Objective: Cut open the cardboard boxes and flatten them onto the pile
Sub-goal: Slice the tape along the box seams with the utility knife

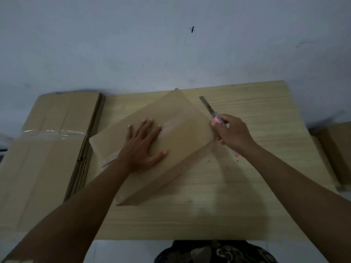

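Note:
A closed brown cardboard box [180, 133] lies at an angle in the middle of a pale wooden board [256, 168]. My left hand [141, 147] presses flat on its top with the fingers spread. My right hand [233, 132] grips a pink utility knife [216, 118] just off the box's right edge. The long metal blade points up and to the left, away from me, beside the box's far right side. A pile of flattened cardboard [45, 149] lies to the left of the board, with a strip of clear tape across its top sheet.
More brown cardboard [336, 152] sits at the right edge of view, beyond the board. A pale wall or floor [171, 44] fills the far side. Patterned dark clothing [212, 253] shows at the bottom, near the board's front edge.

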Available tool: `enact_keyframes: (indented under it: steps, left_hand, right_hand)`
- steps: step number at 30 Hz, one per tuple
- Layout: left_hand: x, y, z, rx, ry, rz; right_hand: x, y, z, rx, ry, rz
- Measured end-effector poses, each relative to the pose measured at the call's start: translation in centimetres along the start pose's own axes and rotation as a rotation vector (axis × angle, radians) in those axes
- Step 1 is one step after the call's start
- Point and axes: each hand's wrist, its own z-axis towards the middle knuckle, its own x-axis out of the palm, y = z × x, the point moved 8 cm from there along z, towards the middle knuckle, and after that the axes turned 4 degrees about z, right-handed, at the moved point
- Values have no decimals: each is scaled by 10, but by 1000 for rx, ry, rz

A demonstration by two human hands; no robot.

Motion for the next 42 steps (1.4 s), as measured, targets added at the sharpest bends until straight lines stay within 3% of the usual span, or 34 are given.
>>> enact_keyframes:
  steps: [3, 6, 9, 12, 25, 34, 42]
  left_hand:
    - [-10, -8, 14, -77, -50, -35]
    - [-12, -32, 37, -330, -79, -85]
    - [-1, -63, 59, -542, -45, -115]
    - [8, -86, 74, -621, -56, -164]
    - [6, -74, 37, -339, -57, -48]
    - [3, -76, 43, -428, -145, -118]
    - [14, -55, 37, -351, -46, -67]
  right_hand:
    - [-7, -12, 6, 54, 30, -79]
    - [-8, -22, 7, 98, 132, -33]
    - [-1, -32, -1, 124, 321, 39]
    - [8, -48, -18, 232, 493, 209]
    - [7, -55, -3, 179, 651, 223]
    - [16, -47, -2, 152, 709, 190]
    - [19, -30, 8, 116, 775, 129]
